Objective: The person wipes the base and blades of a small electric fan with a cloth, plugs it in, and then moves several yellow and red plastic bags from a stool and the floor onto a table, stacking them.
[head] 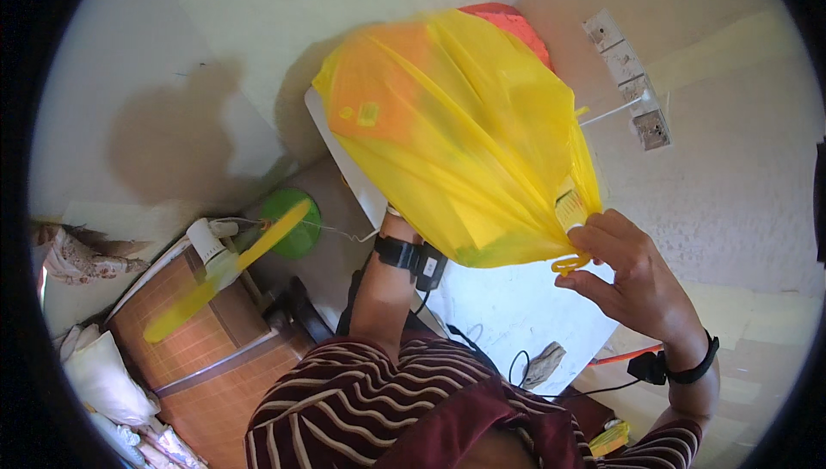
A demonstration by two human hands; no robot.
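Observation:
A large yellow plastic bag [497, 165] spreads out before me, bulging over the white tabletop [516, 304]. An orange patch [381, 82] shows at its upper left; I cannot tell whether it is print or something inside. My right hand [619, 262] grips the bag's lower right edge, near a white label [570, 207]. A yellow loop [571, 265] of the bag sticks out between thumb and fingers. My left forearm [387, 301] reaches up behind the bag, which hides that hand and its fingers. Both wrists wear black straps with cabled devices.
Behind the bag is a red object [516, 27]. A crumpled cloth [545, 366] and black cables lie on the table. At left are a fan with yellow blades [187, 307], a green round object [293, 224] and a white pillow [110, 378]. Switch plates [623, 62] line the right wall.

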